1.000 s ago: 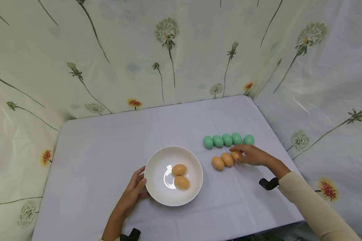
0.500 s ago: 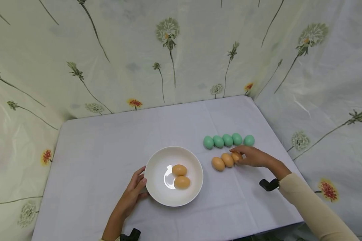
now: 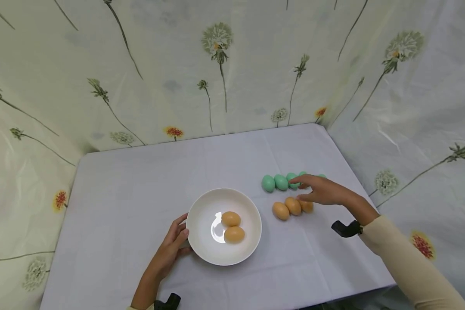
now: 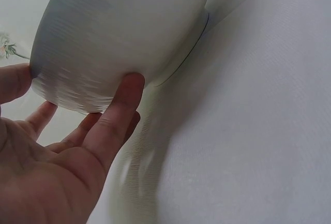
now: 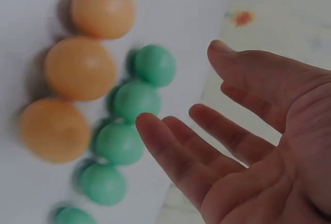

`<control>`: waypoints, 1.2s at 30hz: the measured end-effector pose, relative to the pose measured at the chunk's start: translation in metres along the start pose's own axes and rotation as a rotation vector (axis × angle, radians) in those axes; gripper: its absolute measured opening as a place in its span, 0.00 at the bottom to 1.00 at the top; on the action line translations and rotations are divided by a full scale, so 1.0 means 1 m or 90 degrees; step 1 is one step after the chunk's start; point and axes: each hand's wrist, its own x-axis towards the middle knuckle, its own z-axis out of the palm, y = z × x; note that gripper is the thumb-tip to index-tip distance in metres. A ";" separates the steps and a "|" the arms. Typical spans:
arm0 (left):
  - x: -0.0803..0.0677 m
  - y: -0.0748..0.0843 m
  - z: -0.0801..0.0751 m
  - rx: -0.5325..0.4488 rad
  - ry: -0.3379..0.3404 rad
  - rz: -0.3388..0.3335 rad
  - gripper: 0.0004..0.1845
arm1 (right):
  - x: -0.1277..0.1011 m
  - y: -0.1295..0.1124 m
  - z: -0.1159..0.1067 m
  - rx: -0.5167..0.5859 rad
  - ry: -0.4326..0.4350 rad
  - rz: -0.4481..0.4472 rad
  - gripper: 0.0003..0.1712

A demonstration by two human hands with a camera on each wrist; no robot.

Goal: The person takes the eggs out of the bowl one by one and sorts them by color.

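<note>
A white bowl [image 3: 201,249] stands on the table with two orange-brown eggs [image 3: 234,234] inside. My left hand [image 3: 170,245] holds the bowl by its left side, thumb at the rim and fingers against the outer wall, as the left wrist view shows. My right hand [image 3: 321,189] hovers over the eggs on the right, fingers spread and nothing in them. Below it, three orange-brown eggs [image 3: 292,206] lie in a slanting row; the hand partly hides the rightmost one. Behind them runs a row of several green eggs [image 5: 120,142], some covered by the hand in the head view.
A white cloth covers the table [image 3: 139,185]. Flower-printed curtains [image 3: 159,86] rise at the back and both sides. The table's front edge shows at the lower right.
My right hand has let go of the rightmost orange-brown egg and lifted up and back toward the green row. That egg stays in its row. The left hand and bowl hold still.
</note>
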 end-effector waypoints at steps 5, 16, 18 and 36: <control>0.000 0.000 0.000 -0.003 0.007 0.002 0.27 | 0.017 -0.040 -0.004 0.018 -0.036 -0.082 0.30; -0.003 0.001 -0.001 -0.001 0.008 0.009 0.27 | 0.063 -0.112 0.007 0.020 -0.132 -0.192 0.27; -0.003 0.001 -0.001 0.001 0.007 0.011 0.28 | 0.072 -0.120 0.013 0.010 -0.152 -0.210 0.27; 0.001 -0.001 -0.003 0.006 -0.011 0.006 0.29 | 0.123 -0.151 0.064 -0.095 -0.294 -0.270 0.24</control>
